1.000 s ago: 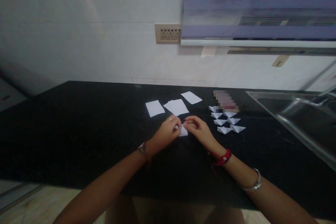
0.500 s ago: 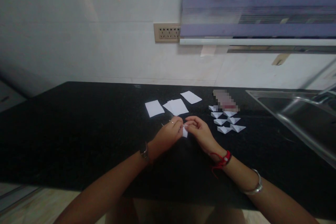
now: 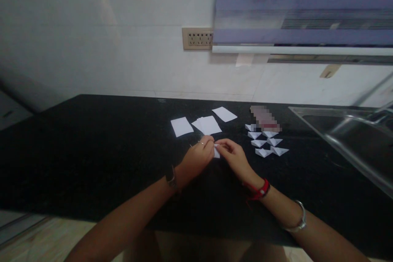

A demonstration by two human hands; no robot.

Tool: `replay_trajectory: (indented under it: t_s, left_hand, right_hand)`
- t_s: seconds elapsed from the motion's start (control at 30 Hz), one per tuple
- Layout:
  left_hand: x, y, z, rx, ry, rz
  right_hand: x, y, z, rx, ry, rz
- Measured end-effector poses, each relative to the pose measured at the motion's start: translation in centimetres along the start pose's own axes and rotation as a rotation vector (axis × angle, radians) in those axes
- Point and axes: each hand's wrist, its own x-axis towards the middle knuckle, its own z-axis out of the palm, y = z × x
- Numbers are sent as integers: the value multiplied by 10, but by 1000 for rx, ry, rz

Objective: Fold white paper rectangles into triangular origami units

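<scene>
A small piece of white paper (image 3: pixel 216 152) is between my two hands, just above the black counter, and most of it is hidden by my fingers. My left hand (image 3: pixel 199 152) is closed on its left side, with a ring showing on one finger. From the right, my right hand (image 3: pixel 232 152) pinches the paper's upper edge between thumb and fingers. Beyond my hands lie a stack of white paper sheets (image 3: pixel 209 125), a white sheet (image 3: pixel 182 126) to its left and another sheet (image 3: pixel 224 114) behind. Several small folded paper pieces (image 3: pixel 258 143) stand in two columns at the right.
Behind the folded pieces lies a flat, blurred-out rectangular object (image 3: pixel 264 118). A steel sink (image 3: pixel 325 133) is set into the black counter (image 3: pixel 101 151) at the right. The tiled wall with a socket panel (image 3: pixel 199 39) rises behind, beside a purple-striped covering (image 3: pixel 294 4).
My right hand's fingers have drawn in closer to the paper, and less of the paper shows below them. My left hand keeps nearly the same place. The view has shifted slightly.
</scene>
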Motion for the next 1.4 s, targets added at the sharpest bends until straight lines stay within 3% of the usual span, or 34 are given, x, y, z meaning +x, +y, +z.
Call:
replay_trajectory:
  t_s: [0.23,0.37,0.5,0.6,0.7,0.83,1.03,1.23,1.4]
  left_hand:
    - [0,5,8,53,127,44]
    - [2,7,4,-144,183,8]
    - [3,3,2,-545,233,-227]
    - [4,-3,5,-876,160,-457]
    - [4,-7,7,-1079,78,-583]
    - [5,-7,5,-1101,68,-573]
    - [5,-5,4,-1170,76,-564]
    - [4,-12,11,-1205,-30,-549]
    - [4,-17,11,-1064,11,-516]
  right_hand:
    - [-2,-3,3,8,122,-9]
    - [-2,-5,1,17,103,-27]
    - [0,-11,-5,11,55,-39]
    - [0,-13,-7,-13,23,-14]
    - [1,-11,-7,27,-4,31]
    - [3,-3,-9,99,2,57]
    - [4,-5,-16,48,-30,-22]
    - [9,0,-19,13,-24,-40]
    - [13,2,-25,-316,-141,-90]
